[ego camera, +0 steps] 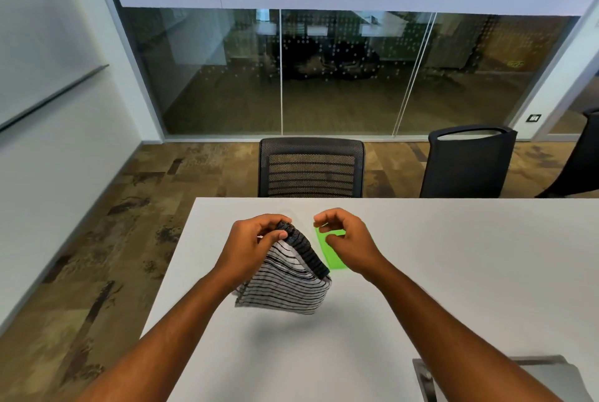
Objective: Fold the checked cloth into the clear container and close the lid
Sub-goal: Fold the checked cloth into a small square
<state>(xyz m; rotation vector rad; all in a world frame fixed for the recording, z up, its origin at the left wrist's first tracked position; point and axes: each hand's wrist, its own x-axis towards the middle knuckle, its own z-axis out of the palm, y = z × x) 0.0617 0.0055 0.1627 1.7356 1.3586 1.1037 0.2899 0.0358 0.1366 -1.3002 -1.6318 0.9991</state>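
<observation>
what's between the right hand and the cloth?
In the head view, a green lid lies on the table between the right hand and the cloth, partly covered by that hand. The left hand holds the cloth.

Left hand (256,239) pinches the top edge of the checked cloth (285,281), lifted off the white table (453,272); cloth hangs folded below the hand, dark band along its right edge, shadow on the table beneath. Right hand (343,239) is just right of the cloth, fingers curled and parted, gripping nothing, above a green lid (334,255) lying flat on the table. Two black chairs, one mesh-backed (311,168), one solid (466,161), stand beyond the hands at the table's far edge.
</observation>
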